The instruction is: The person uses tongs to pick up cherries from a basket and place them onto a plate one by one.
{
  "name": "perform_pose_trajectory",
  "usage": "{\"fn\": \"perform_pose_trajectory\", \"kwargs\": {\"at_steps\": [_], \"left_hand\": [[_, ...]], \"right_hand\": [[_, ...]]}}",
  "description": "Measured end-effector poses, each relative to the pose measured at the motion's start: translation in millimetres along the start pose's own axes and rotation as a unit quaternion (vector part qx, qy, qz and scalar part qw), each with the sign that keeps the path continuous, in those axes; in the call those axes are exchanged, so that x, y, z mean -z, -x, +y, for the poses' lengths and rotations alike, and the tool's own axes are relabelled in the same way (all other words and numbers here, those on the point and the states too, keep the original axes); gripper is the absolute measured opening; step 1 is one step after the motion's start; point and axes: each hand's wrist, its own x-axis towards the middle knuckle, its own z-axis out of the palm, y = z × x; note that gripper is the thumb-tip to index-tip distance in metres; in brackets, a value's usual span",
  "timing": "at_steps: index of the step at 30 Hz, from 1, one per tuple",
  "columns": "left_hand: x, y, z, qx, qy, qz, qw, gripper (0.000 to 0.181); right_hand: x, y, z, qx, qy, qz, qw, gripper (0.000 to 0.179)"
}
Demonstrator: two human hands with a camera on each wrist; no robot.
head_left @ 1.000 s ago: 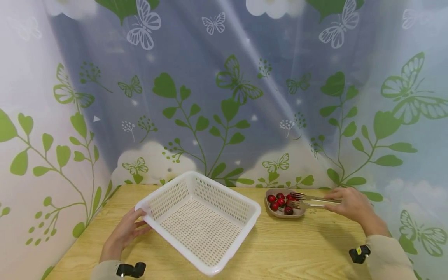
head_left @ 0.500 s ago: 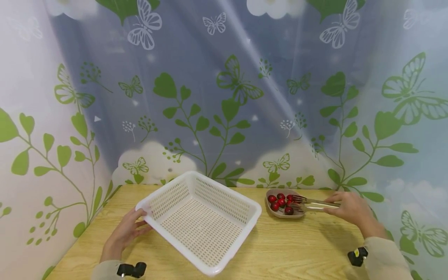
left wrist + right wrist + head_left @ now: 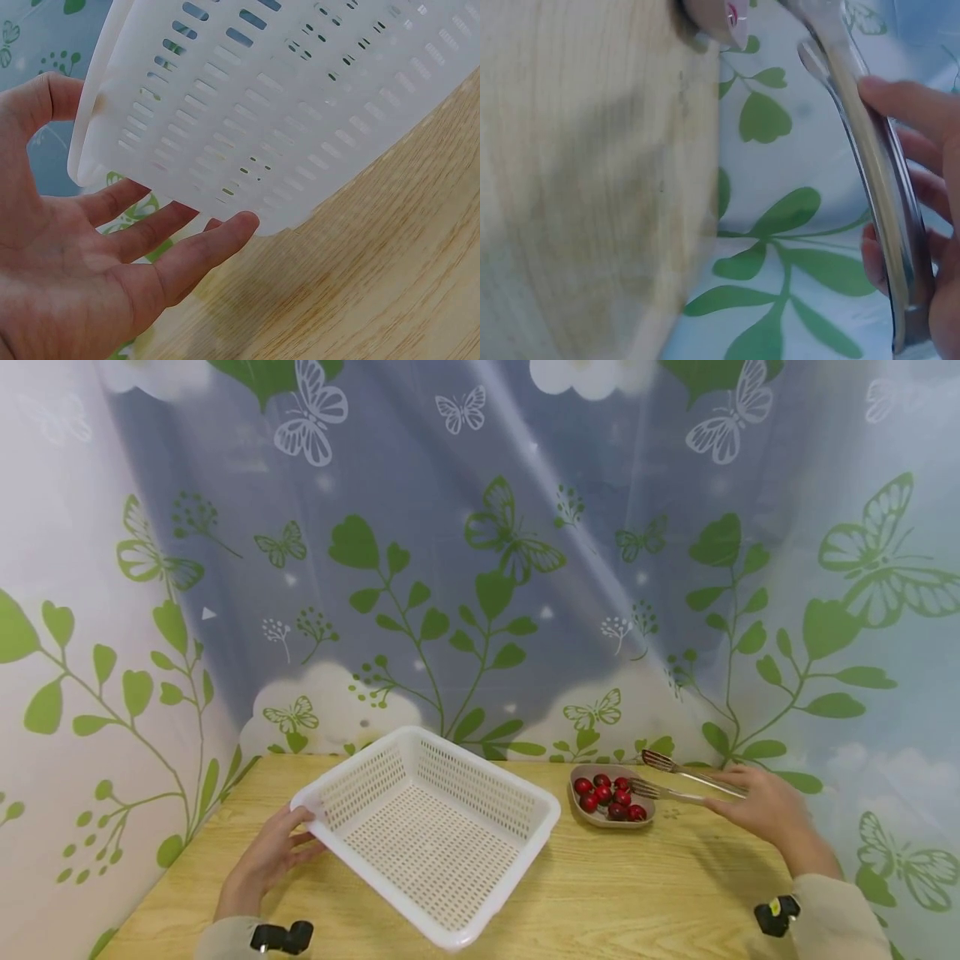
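Note:
My left hand (image 3: 266, 860) holds a white perforated plastic basket (image 3: 375, 882) at its left corner. In the left wrist view the thumb hooks over the basket's rim, and the other fingers reach under it. The basket tilts towards me, and nothing lies in it. My right hand (image 3: 768, 810) grips metal tongs (image 3: 682, 796) with fork-like ends, their arms spread apart. The tongs' lower end is over the right edge of a small beige dish (image 3: 611, 823); the upper end stands higher, behind it. Several dark red cherries (image 3: 603, 794) lie in the dish. No cherry is between the tongs.
Under everything is a wood-grain table (image 3: 637, 893). A plastic curtain (image 3: 480, 568) printed with leaves and butterflies hangs behind the table and along both sides. The dish stands near the table's back edge, right of the basket.
The tongs were nearly closed over the dish's right side; their arms have spread and drawn back up and right. A cherry now lies farther right in the dish. The left hand stays still.

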Motion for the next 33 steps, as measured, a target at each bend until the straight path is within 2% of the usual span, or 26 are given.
{"fn": "perform_pose_trajectory", "kwargs": {"at_steps": [7, 12, 16, 24, 29, 33], "left_hand": [[0.9, -2.1, -1.3, 0.002, -0.002, 0.005, 1.0, 0.058], [0.2, -1.1, -1.4, 0.001, -0.006, 0.007, 1.0, 0.058], [0.2, -0.4, -1.2, -0.001, -0.01, 0.008, 0.9999, 0.058], [-1.0, 0.0, -1.1, 0.001, -0.008, 0.013, 0.9999, 0.058], [-0.5, 0.1, -1.4, -0.003, -0.008, 0.007, 0.9999, 0.058], [0.6, -1.3, -2.8, 0.0, 0.002, 0.004, 1.0, 0.057]], "right_hand": [[-12.0, 8.9, 17.0, -0.056, 0.026, 0.038, 0.9974, 0.058], [-27.2, 15.4, 26.6, -0.092, 0.008, 0.043, 0.9947, 0.056], [-37.2, 15.6, 32.2, -0.122, -0.014, 0.013, 0.9923, 0.062], [-47.3, 15.3, 39.0, -0.149, -0.037, -0.041, 0.9873, 0.074], [-49.6, 14.6, 38.3, -0.142, -0.036, -0.052, 0.9879, 0.073], [-49.8, 12.8, 38.3, -0.12, -0.035, -0.065, 0.9901, 0.067]]}}
